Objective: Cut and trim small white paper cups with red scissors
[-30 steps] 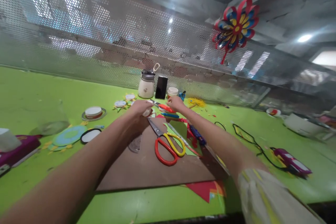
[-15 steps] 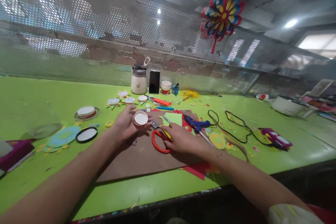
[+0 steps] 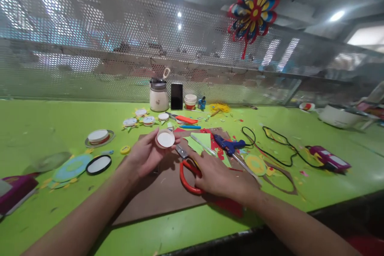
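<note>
My left hand [image 3: 147, 153] holds a small round cap with a white face and a thin pale rim [image 3: 165, 139], tilted toward me above the brown board [image 3: 156, 200]. Its fingers are curled around the cap's edge. Close by on the right, my right hand [image 3: 214, 174] has its fingers on the handles of red-handled scissors [image 3: 188, 186], whose blades point away toward the cap. Part of the handles is hidden by the fingers. Just beyond these fingers, a slim pale pen [image 3: 203, 145] lies over light green paper [image 3: 199, 139] and red paper scraps.
A blue glue gun [image 3: 229, 145] lies right of the board, its black cord trailing to a purple box [image 3: 331, 158]. An orange cutter [image 3: 186, 120], a white jar [image 3: 159, 98] and a phone [image 3: 177, 97] stand or lie behind. Left are a blue paper disc [image 3: 72, 168] and a black-rimmed disc [image 3: 99, 165].
The view has shifted slightly. My right hand is a little nearer to me and further right, so more of the pen shows. The cap stays in my left hand.
</note>
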`<move>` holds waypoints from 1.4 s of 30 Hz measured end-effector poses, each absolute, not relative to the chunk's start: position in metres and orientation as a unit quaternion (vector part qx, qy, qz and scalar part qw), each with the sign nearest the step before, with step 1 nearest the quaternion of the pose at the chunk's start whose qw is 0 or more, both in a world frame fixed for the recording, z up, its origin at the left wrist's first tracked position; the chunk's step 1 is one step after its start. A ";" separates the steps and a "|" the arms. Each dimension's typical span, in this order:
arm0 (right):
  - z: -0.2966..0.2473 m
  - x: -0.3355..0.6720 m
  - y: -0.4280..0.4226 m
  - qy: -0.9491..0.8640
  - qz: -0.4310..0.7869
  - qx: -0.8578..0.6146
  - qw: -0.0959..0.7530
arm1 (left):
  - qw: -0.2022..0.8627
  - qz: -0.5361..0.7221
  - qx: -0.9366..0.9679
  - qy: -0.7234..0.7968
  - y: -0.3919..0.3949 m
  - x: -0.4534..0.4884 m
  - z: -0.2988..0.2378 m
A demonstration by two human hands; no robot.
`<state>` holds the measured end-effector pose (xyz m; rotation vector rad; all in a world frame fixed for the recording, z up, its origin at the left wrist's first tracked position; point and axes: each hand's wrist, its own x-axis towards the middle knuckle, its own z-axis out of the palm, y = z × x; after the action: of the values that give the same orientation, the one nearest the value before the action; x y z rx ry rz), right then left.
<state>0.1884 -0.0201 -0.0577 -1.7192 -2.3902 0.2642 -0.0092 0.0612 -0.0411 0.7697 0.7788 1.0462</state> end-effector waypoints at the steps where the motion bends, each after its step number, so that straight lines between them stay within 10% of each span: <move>1: -0.059 0.189 -0.021 -0.800 0.102 -0.583 0.098 | 0.728 0.471 0.349 0.354 0.061 -0.009 -0.041; 29: -0.026 0.220 -0.026 -0.522 0.654 -0.338 0.431 | 0.663 0.557 0.352 0.354 0.053 -0.016 -0.043; 42: -0.051 0.229 -0.048 -0.663 0.465 -0.531 0.248 | 0.667 0.566 0.342 0.344 0.053 -0.021 -0.043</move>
<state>0.2287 -0.0481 -0.0515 -1.4482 -1.8062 1.2683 -0.0209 0.0525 -0.0426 0.7728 0.7764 1.2769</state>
